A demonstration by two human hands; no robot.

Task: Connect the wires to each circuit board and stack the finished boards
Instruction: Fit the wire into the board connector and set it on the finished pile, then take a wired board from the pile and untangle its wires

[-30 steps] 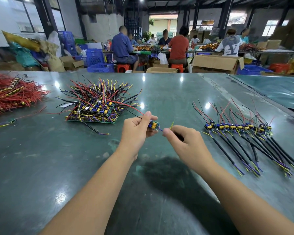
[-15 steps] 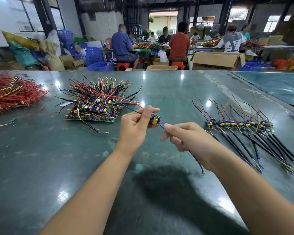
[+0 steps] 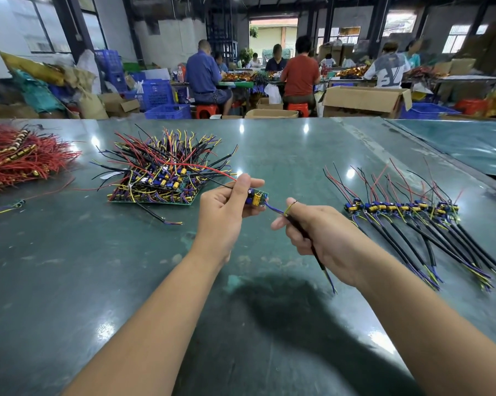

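Right hand [image 3: 324,235] has dropped a touch and eased away from the board [image 3: 257,198] since half a second ago, and now a short run of blue lead shows between them. Left hand [image 3: 226,208] grips that small green board up over the table [image 3: 69,281], thumb along its near side, yellow and blue parts facing right; a red wire and a black one trail from it up and left. Right hand's fingers curl round the black cable [image 3: 306,238], forefinger and thumb pinching it near its stripped blue and yellow ends, and the cable's tail hangs out below the palm. Whether the blue lead is seated in the board, I cannot tell.

Left of the hands sits the pile of boards [image 3: 155,184], wires bristling in every direction. Off to the right lies a row of wired boards [image 3: 401,208], black cables fanned toward the near edge. Far left, a heap of red wires [image 3: 21,158]. Beyond the table, people sit at benches among boxes and blue crates.
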